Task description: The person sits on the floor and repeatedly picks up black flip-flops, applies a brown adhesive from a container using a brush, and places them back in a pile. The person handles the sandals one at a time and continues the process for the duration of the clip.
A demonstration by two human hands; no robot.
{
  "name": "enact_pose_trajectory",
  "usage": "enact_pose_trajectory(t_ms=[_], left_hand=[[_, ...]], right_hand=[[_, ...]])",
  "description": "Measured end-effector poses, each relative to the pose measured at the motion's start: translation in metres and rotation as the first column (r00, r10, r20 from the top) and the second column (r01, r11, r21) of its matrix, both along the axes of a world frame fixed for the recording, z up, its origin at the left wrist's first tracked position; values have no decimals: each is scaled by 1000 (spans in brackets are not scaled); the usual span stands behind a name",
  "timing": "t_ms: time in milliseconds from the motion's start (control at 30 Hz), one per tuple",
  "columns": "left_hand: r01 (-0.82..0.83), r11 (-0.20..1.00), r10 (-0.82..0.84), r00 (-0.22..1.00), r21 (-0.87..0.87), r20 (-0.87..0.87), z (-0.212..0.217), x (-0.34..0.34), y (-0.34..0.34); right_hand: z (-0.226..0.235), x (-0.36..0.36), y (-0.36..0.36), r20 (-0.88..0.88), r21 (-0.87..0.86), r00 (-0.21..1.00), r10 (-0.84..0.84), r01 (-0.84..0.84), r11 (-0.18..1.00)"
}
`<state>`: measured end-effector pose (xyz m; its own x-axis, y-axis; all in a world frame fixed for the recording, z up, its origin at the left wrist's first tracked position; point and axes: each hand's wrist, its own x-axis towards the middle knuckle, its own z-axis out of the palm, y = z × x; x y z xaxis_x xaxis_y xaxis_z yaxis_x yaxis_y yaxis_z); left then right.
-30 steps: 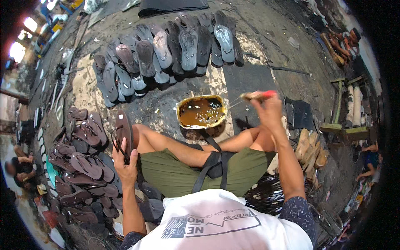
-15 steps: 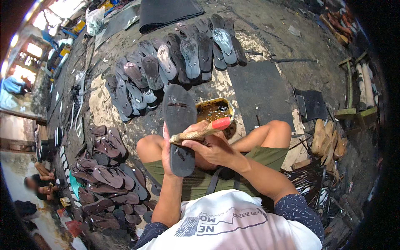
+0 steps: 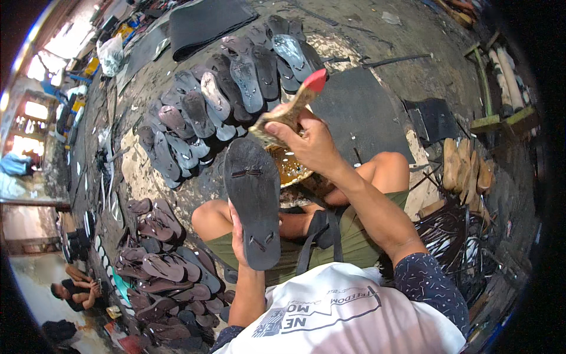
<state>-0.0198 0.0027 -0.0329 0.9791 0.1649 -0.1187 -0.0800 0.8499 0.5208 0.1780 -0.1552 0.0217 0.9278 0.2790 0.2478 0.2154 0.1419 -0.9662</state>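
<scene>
Above a tub, right hand pinching brush, left hand clasping sandal by edge, flat mat spreading rightward

Windows: blown out, white glare at left
Floor: dim, grey-brown
Upper sandal: pale sheen across its top
Liquid: bright specks of reflection
Brush: slightly blurred
Outer rim: black corners, straight edges bending

From the head, one fisheye looks down close over left hand and right hand.
</scene>
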Motion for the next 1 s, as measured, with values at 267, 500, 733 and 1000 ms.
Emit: enact_pose_trajectory(t_ms=[267,500,733,1000], left_hand=[[-309,950,311,948,38,-68,26,63,-4],[-192,979,190,981,61,33,9,85,8],[-64,997,65,998,45,-22,24,66,-48],[135,962,-164,981,-239,-107,-40,177,32]], right_hand=[[-10,-96,19,60,-24,987,146,-145,989],[-3,-107,4,390,-138,897,209,-167,976],[-10,6,42,645,-123,764,-20,129,984],[-15,-116,-35,-249,70,946,208,-197,978]])
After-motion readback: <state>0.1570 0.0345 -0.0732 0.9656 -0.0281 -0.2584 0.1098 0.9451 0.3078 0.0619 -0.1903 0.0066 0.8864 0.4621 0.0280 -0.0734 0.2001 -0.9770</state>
